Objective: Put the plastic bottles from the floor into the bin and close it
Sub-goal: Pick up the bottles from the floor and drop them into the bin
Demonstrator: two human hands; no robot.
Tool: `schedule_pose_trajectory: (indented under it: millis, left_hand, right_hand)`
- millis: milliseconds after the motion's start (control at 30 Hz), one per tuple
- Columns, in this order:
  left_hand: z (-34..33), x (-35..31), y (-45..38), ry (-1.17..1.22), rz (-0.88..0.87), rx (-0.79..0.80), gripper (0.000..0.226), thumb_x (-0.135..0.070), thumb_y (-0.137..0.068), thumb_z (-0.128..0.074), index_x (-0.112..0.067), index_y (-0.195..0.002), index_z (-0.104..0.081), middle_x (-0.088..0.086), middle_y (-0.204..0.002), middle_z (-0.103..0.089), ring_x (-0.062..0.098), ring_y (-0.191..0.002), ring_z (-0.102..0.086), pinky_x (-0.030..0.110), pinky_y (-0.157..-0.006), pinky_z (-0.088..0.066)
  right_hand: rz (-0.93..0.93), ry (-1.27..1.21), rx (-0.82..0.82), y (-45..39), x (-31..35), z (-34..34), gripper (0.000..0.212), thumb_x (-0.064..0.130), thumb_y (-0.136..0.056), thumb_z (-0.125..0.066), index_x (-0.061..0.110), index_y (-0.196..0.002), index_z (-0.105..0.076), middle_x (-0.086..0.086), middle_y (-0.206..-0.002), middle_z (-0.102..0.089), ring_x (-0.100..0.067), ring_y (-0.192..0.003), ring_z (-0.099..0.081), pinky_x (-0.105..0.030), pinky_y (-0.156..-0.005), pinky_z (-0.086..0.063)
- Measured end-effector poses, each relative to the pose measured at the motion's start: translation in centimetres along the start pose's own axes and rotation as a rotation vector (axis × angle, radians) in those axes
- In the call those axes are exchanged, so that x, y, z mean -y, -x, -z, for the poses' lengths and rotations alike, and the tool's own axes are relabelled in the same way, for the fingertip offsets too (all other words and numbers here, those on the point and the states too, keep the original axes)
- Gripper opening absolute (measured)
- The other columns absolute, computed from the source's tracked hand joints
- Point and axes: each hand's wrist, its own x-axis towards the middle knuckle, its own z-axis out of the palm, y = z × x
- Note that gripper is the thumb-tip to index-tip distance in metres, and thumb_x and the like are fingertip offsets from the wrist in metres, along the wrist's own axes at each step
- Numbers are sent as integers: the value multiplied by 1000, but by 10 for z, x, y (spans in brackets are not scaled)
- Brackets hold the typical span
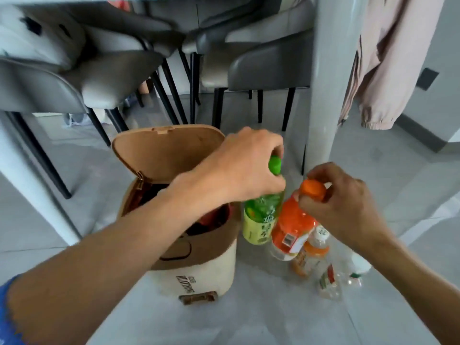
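Observation:
A brown-and-cream bin (199,267) stands on the floor with its lid (164,148) swung up and back; dark and red items lie inside. Right beside it, my left hand (246,165) grips the neck of an upright green bottle (260,220) just under its green cap. My right hand (346,202) holds an orange bottle (291,227) by its orange cap. A smaller orange-labelled bottle (315,252) and a clear crushed bottle (329,282) lie on the floor below my right hand. Another clear bottle (358,267) is partly hidden by my right forearm.
A white table leg (323,83) rises just behind the bottles. Grey chairs (261,63) with black legs stand behind the bin. A second table leg (32,188) slants at the left. A pink garment (388,58) hangs at the right.

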Motion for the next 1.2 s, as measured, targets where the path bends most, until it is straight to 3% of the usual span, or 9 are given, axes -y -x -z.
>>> schedule_pose_trajectory:
  millis: [133, 267, 467, 667, 767, 867, 967, 1100, 1200]
  left_hand:
    - [102, 26, 17, 99, 93, -245, 22, -31, -67, -75, -24, -88, -73, -12, -77, -66, 0, -64, -57, 21, -58, -46]
    - [151, 65, 49, 131, 154, -294, 16, -25, -71, -78, -24, -86, -74, -9, -75, -69, -2, -58, -61, 26, -57, -50]
    - [103, 142, 50, -55, 315, 140, 29, -25, -69, -82, -27, -97, -75, -9, -87, -69, 13, -82, -65, 30, -75, -54]
    - [26, 198, 59, -176, 361, 465, 34, -24, -72, -83, -23, -105, -73, -2, -92, -65, 19, -84, -62, 27, -64, -48]
    - [7, 212, 65, -151, 382, 478, 34, -24, -73, -84, -24, -105, -73, -1, -102, -66, 22, -94, -64, 31, -76, -54]
    - [-10, 216, 70, -182, 332, 466, 26, -25, -76, -82, -25, -101, -73, -2, -99, -66, 22, -92, -64, 29, -68, -48]
    - [-17, 213, 72, -200, 302, 430, 13, -26, -77, -79, -27, -83, -67, -3, -89, -65, 23, -84, -63, 35, -65, -52]
    - [-14, 193, 61, -47, 269, 337, 27, -34, -78, -78, -27, -104, -71, -4, -105, -68, 18, -93, -64, 38, -80, -56]
    - [-11, 151, 43, 103, 162, 204, 25, -29, -84, -73, -25, -108, -73, -8, -102, -73, 10, -92, -67, 34, -84, -56]
  right_hand:
    - [160, -149, -252, -23, 65, 42, 31, 31, -75, -72, 24, -102, -58, 12, -88, -61, -3, -70, -56, -21, -59, -43]
    - [295, -343, -383, -34, 118, 47, 28, 33, -74, -74, 26, -96, -58, 3, -88, -64, -15, -67, -59, -35, -61, -54]
    - [261, -194, -79, -46, 143, -40, 31, 32, -73, -77, 25, -98, -60, 8, -90, -67, -8, -75, -59, -27, -69, -49]
    - [243, 100, 245, -43, 137, -99, 27, 36, -75, -73, 31, -96, -56, 6, -91, -63, -18, -88, -57, -35, -75, -49]
    - [250, 234, 364, -43, 131, -108, 26, 34, -78, -72, 28, -98, -57, 2, -94, -59, -23, -91, -58, -38, -76, -51]
    - [259, 426, 504, -43, 118, -118, 23, 33, -85, -67, 22, -104, -60, -5, -101, -60, -28, -97, -58, -41, -84, -50]
    - [335, 579, 544, -40, 104, -131, 11, 30, -84, -64, 27, -94, -68, -5, -99, -66, -27, -104, -55, -40, -89, -41]
    - [399, 492, 487, -42, 91, -125, 10, 27, -85, -64, 27, -91, -72, 0, -100, -69, -21, -106, -52, -40, -93, -40]
    - [379, 202, 246, -32, 69, -103, 13, 20, -88, -63, 20, -97, -73, 3, -102, -71, -15, -97, -54, -25, -82, -37]
